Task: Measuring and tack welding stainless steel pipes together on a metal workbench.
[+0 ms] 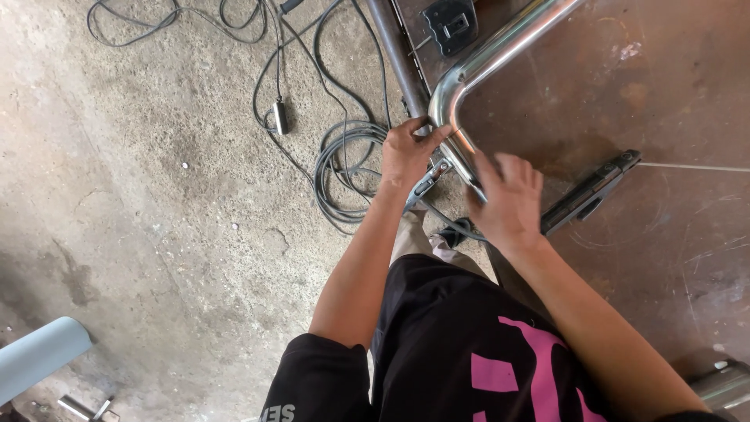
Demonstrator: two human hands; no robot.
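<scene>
A shiny bent steel tube (500, 48) lies on a rusty brown metal table (648, 94), its curved corner near the table's left edge. My left hand (408, 152) grips the tube at the bend, thumb over the curve. My right hand (509, 202) closes on the lower straight leg of the same tube, just below the bend. A small grey clamp-like tool (428, 182) sits between my hands at the table's edge.
Coiled black cables (344, 168) and a small black box (280, 117) lie on the concrete floor (156, 195). A black flat tool (590, 191) rests on the table to the right. A dark bracket (451, 25) sits at the top. A pale blue cylinder (39, 355) lies at bottom left.
</scene>
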